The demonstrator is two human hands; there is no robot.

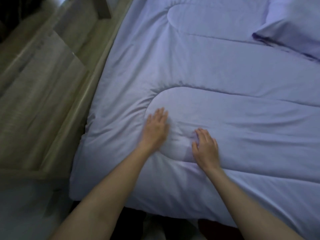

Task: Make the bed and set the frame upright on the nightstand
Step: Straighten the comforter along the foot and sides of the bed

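A pale lavender quilted comforter [216,70] covers the bed and fills most of the head view. My left hand [155,127] lies flat on it, palm down with fingers stretched out, near the bed's left corner. My right hand [205,146] presses into the comforter just to the right, fingers slightly curled and apart, holding nothing. A matching pillow [294,26] lies at the top right. No picture frame or nightstand shows.
A pale wooden bed frame edge [83,104] runs diagonally along the comforter's left side. Beyond it on the left is light wooden furniture or flooring [34,101], blurred. The floor [26,205] at the lower left is dark.
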